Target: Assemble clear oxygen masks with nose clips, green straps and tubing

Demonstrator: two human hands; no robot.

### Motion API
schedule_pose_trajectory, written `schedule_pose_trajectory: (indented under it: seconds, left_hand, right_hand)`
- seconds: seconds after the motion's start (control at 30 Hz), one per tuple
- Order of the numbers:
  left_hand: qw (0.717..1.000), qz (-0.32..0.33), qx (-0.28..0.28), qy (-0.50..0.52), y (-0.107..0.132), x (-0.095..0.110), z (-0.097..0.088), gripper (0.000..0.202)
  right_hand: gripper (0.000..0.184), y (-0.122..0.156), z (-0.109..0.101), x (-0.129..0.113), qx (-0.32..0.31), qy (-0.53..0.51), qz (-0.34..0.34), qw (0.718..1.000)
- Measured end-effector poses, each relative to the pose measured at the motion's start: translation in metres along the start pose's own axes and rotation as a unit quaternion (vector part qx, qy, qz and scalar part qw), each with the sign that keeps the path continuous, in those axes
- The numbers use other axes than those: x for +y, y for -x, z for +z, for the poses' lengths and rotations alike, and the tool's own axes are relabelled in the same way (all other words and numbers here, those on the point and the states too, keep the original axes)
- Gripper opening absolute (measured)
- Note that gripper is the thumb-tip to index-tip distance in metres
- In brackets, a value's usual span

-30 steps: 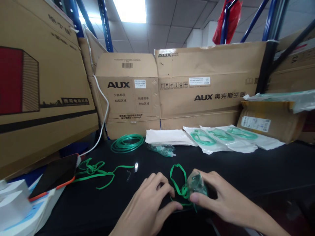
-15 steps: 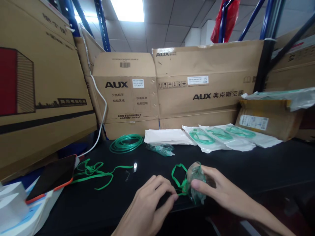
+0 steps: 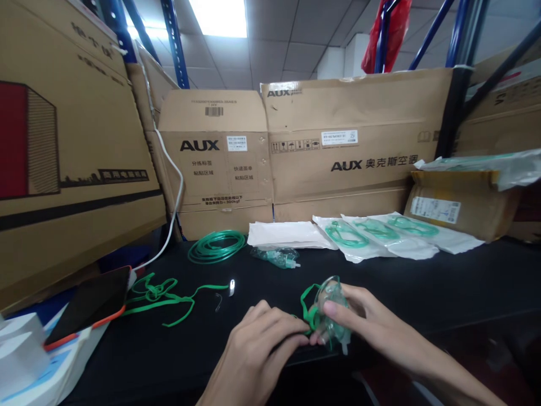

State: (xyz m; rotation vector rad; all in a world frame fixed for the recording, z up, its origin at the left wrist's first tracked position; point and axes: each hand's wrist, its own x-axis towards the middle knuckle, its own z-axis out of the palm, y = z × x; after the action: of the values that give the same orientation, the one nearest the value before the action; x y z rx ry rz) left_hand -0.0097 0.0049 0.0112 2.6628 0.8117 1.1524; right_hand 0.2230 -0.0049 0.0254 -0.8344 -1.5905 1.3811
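My right hand [image 3: 359, 313] is closed around a clear green oxygen mask [image 3: 332, 299], thumb on its near face, with a pale connector pointing down below it. A green elastic strap [image 3: 310, 307] loops off the mask's left side. My left hand [image 3: 266, 338] pinches the strap near the mask's lower left edge, thumb and fingers pressed together. Further left on the black table [image 3: 169, 361] lie loose green straps [image 3: 160, 290] and a small shiny metal piece [image 3: 232, 287].
Coiled green tubing [image 3: 217, 246] and another mask [image 3: 276, 257] lie behind my hands. White packets [image 3: 291, 234] and pouches with tubing [image 3: 346, 234] line the back, before cardboard boxes [image 3: 224, 169]. A phone [image 3: 91, 304] and white blocks [image 3: 21, 349] are at left.
The mask has tilted in my right hand and its connector now shows below. My left hand has shifted slightly right, its fingertips now against the mask's edge. The strap loop has drawn in.
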Motion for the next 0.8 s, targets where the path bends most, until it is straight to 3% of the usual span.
schedule_pose_trajectory:
  seconds: [0.23, 0.43, 0.53, 0.8]
  left_hand:
    - [0.998, 0.04, 0.049, -0.023, 0.0, -0.001, -0.009, 0.023]
    - [0.995, 0.03, 0.1, -0.005, 0.001, 0.0, -0.01, 0.018]
    - [0.992, -0.016, 0.124, -0.001, 0.002, 0.0, -0.008, 0.013]
    - [0.983, -0.138, 0.121, 0.032, 0.002, 0.001, -0.001, 0.015]
  right_hand:
    - [0.037, -0.007, -0.004, 0.011, -0.014, -0.069, -0.047, 0.996]
    - [0.034, -0.004, 0.0, 0.004, -0.025, -0.039, -0.033, 0.998]
    - [0.032, -0.001, 0.003, 0.002, -0.036, -0.04, -0.019, 0.998]
    - [0.031, -0.001, 0.008, 0.003, -0.056, -0.048, -0.036, 0.997]
